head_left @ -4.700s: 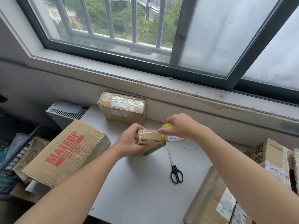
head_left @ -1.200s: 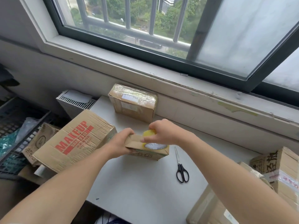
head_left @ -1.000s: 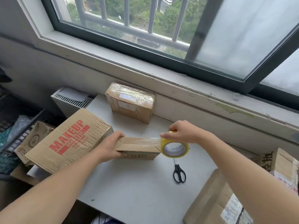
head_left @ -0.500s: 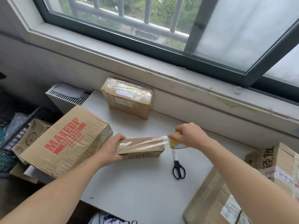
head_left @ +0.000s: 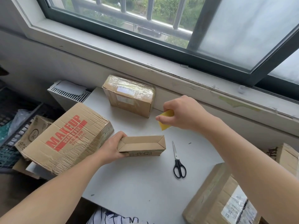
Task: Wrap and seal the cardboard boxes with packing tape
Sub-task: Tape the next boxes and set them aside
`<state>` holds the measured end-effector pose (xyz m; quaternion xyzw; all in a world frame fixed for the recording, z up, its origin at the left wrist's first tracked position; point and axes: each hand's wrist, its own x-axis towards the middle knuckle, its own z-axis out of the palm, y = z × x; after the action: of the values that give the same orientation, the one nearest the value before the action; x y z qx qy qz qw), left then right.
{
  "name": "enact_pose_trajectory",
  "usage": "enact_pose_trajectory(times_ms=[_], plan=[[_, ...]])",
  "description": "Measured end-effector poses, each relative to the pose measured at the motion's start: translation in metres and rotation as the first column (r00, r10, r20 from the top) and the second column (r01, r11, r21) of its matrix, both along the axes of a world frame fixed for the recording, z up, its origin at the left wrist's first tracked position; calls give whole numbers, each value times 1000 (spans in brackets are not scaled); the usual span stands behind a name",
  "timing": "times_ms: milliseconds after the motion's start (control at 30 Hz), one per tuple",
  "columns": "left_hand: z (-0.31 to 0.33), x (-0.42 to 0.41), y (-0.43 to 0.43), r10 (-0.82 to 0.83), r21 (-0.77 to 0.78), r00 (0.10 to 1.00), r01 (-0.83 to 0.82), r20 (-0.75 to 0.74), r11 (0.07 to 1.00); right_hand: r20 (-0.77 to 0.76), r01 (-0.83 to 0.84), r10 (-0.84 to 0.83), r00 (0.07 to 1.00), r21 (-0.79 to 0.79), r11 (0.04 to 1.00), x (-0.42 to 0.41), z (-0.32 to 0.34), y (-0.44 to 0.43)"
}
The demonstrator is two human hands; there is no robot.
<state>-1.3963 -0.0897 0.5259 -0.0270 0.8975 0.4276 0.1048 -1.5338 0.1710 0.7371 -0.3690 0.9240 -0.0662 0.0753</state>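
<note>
Head view: four large cardboard boxes ring the table [head_left: 137, 188]; one small box [head_left: 142, 145] lies mid-surface, left hand [head_left: 111, 149] clasping its end. Right hand [head_left: 181, 113] pinches one yellow tape roll [head_left: 165, 119] above. One pair of scissors [head_left: 178, 160] lies beside.

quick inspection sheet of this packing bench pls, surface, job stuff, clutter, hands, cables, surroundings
surface: white table, bare in the middle.
job's things: small box on the table; yellow tape roll lifted above it; scissors lying shut beside the box.
clutter: wrapped box by the wall; MAKEUP carton at the table's left edge; labelled parcels on the right.
hands: left hand grips the small box's end; right hand holds the tape roll.
cables: nothing seen.
surroundings: barred window above the sill.
</note>
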Motion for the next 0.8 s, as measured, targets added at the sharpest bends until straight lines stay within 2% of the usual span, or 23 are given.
enact_pose_trajectory(times_ms=[133, 200, 300, 633, 800], plan=[[-1, 2, 1, 26, 5, 1000, -26, 12, 1000, 98, 139, -159, 982, 183, 973, -14, -53, 34], [-1, 2, 2, 29, 0, 999, -29, 19, 1000, 180, 192, -231, 956, 209, 959, -12, -85, 47], [-2, 4, 3, 42, 1, 999, -42, 21, 999, 227, 256, -302, 926, 210, 943, -4, -118, 55], [-2, 7, 4, 48, 44, 997, -50, 53, 998, 285, 291, -347, 893, 221, 931, -3, -146, 50], [8, 7, -1, -69, 83, 980, 55, 186, 995, 347, 299, -356, 868, 209, 931, -3, -151, 48]])
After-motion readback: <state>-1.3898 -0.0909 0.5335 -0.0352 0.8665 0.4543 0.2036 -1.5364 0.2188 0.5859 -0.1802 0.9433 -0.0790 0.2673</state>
